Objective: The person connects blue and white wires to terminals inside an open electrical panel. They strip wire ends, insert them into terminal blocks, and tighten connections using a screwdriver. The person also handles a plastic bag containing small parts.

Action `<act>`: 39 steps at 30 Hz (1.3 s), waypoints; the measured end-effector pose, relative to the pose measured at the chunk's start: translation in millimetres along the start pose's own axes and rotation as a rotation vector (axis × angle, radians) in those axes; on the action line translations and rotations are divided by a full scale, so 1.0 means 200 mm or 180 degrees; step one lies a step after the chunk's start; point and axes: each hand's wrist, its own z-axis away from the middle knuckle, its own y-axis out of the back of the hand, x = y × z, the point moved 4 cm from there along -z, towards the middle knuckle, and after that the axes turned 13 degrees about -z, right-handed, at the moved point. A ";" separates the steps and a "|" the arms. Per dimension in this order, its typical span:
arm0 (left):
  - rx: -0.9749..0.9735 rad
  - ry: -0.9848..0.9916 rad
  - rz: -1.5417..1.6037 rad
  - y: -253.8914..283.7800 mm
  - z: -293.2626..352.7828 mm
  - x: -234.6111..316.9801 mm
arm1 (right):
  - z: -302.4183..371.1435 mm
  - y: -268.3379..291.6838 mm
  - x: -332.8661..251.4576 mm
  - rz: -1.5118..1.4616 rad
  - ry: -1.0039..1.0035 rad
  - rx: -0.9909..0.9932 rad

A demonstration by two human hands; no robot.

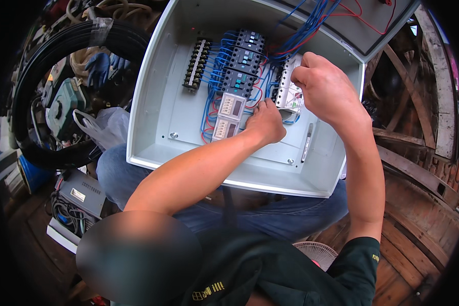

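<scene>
Closest to me, denim-clad knees (pixel 296 219); just past them, the pale cabinet (pixel 186 125) lies open! In goes the left hand (pixel 266 122), fingers bent between two square modules (pixel 233 106) and white breakers (pixel 285 92). The right hand (pixel 324 84) curls tight above those breakers. What either grips, I can't tell! Beyond, blue wires (pixel 309 29) bunch together.

1. The left arm (pixel 204 166) stretches forward from the torso (pixel 260 255), slanting across its front.
2. The left hand (pixel 266 121) is ahead of the torso, back upward, fingers bent, tips partly hidden.
3. The right arm (pixel 364 173) reaches forward from the torso's right side.
4. The right hand (pixel 325 84), farther from the torso, bends inward, fingers curled, grip unclear.
</scene>
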 end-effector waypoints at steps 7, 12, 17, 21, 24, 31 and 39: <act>0.0017 0.0179 0.0456 -0.01 0.00 0.01 | 0.02 -0.07 0.06 0.0066 -0.0086 -0.0095; -0.0035 0.0345 0.0623 -0.01 0.00 0.00 | 0.07 -0.09 0.11 -0.0059 0.0177 0.0036; 0.0015 0.0265 0.0449 -0.01 -0.01 -0.01 | 0.09 -0.10 0.12 0.0030 0.0234 0.0009; 0.0199 0.0234 0.0530 -0.02 -0.02 0.01 | 0.08 -0.10 0.12 0.0164 0.0259 -0.0156; 0.0306 0.0208 0.0548 -0.03 -0.04 0.00 | 0.07 -0.09 0.10 0.0096 0.0296 -0.0177; 0.0195 0.0238 0.0610 -0.02 -0.04 0.01 | 0.05 -0.12 0.12 0.0242 -0.0048 -0.0465; -0.0050 0.0302 0.0770 -0.01 -0.04 0.00 | -0.06 -0.18 0.15 0.1061 -0.0565 -0.0968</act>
